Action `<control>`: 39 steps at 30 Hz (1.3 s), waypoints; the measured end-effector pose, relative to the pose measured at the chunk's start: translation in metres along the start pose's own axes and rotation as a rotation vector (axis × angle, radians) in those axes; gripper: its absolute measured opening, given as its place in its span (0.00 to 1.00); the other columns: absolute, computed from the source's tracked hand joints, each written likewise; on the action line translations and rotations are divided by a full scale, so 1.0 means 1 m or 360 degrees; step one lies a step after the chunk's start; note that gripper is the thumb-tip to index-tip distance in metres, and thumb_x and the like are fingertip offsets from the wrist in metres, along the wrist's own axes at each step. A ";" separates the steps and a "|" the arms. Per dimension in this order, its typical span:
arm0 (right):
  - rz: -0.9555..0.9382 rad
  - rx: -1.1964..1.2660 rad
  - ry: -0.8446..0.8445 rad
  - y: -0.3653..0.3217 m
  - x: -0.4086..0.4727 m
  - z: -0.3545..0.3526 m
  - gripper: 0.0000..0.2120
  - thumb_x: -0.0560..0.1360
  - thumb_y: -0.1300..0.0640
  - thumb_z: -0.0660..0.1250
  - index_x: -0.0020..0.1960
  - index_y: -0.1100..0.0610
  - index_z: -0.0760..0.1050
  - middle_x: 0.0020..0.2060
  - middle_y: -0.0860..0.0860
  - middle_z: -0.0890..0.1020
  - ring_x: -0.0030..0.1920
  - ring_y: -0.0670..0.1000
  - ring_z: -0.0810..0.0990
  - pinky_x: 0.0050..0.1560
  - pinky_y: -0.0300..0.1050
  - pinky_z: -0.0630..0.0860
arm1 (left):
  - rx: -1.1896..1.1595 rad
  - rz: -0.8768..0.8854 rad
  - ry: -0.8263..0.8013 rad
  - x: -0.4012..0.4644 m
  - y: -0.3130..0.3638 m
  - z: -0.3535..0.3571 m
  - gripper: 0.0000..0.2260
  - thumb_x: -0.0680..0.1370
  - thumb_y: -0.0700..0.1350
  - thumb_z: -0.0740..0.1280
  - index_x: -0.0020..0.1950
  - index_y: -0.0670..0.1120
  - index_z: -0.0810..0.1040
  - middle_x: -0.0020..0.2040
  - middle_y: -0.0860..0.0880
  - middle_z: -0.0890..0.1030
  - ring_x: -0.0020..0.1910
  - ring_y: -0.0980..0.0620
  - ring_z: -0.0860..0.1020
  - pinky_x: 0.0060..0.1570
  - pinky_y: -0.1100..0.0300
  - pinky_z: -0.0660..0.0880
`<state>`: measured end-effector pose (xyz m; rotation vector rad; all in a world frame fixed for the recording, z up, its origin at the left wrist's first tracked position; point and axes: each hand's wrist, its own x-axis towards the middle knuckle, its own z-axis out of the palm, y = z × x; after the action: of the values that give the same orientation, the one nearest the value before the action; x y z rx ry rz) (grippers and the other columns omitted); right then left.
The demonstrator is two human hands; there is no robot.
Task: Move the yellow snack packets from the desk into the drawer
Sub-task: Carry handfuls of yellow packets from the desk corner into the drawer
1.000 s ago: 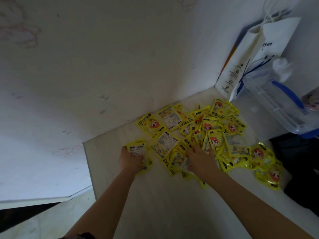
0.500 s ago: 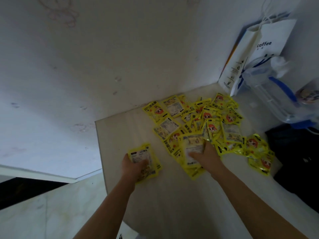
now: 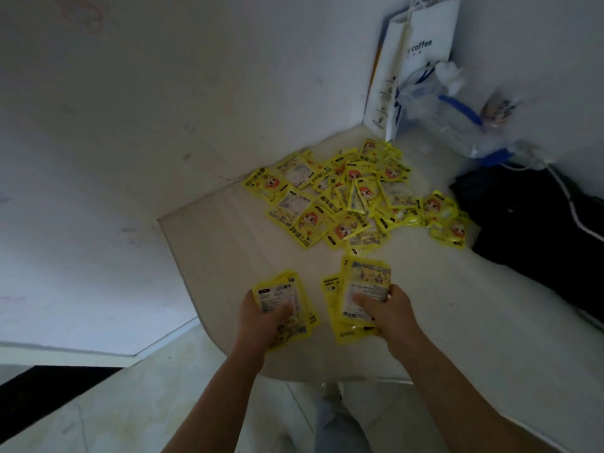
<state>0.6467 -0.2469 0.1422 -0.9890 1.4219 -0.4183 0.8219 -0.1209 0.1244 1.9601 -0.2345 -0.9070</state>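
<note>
A home room: corner desk (image 3: 228, 243), coffee bag (image 3: 425, 50), tiled floor (image 3: 130, 403).

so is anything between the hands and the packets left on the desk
Nothing visible: bare desk lies between the pile and both hands. But the left hand and right hand each already hold a stack.

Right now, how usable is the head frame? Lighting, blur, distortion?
Head view: dim and underexposed, the yellow packets the only vivid colour; wide-angle bending curves the desk edge; motion smear softens the plastic container at right, yet "coffee" on the paper bag stays legible; left hand and right hand fairly sharp.
</note>
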 end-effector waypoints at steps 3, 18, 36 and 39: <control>0.0002 0.0078 0.0123 0.030 -0.033 -0.007 0.13 0.69 0.63 0.75 0.48 0.55 0.74 0.48 0.57 0.82 0.45 0.58 0.84 0.36 0.49 0.82 | 0.0110 0.0054 -0.0117 -0.018 -0.014 -0.008 0.16 0.69 0.41 0.76 0.55 0.47 0.77 0.47 0.49 0.83 0.46 0.49 0.82 0.47 0.51 0.80; 0.0056 0.0335 0.0775 0.170 -0.180 -0.109 0.13 0.66 0.62 0.77 0.47 0.54 0.78 0.45 0.55 0.84 0.44 0.56 0.84 0.45 0.58 0.82 | 0.0426 0.0387 -0.0819 -0.158 -0.063 0.036 0.17 0.68 0.40 0.76 0.54 0.48 0.76 0.46 0.52 0.83 0.44 0.54 0.82 0.41 0.59 0.78; 0.0221 0.0724 0.1126 0.367 -0.340 -0.379 0.13 0.66 0.67 0.74 0.42 0.52 0.75 0.45 0.58 0.84 0.46 0.61 0.83 0.49 0.64 0.80 | 0.0619 0.0255 -0.1202 -0.441 -0.198 0.219 0.18 0.68 0.37 0.76 0.54 0.47 0.74 0.46 0.50 0.82 0.40 0.56 0.81 0.32 0.64 0.74; 0.0258 0.0744 0.1157 0.382 -0.351 -0.402 0.14 0.66 0.67 0.74 0.41 0.52 0.75 0.43 0.57 0.83 0.47 0.62 0.83 0.49 0.64 0.80 | 0.0671 0.0247 -0.1226 -0.459 -0.214 0.239 0.18 0.67 0.38 0.77 0.53 0.47 0.76 0.46 0.48 0.84 0.42 0.52 0.83 0.39 0.60 0.77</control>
<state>0.0952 0.1092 0.1242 -0.3328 1.9062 -1.0037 0.2932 0.0634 0.1101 1.8256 -1.0757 -1.5693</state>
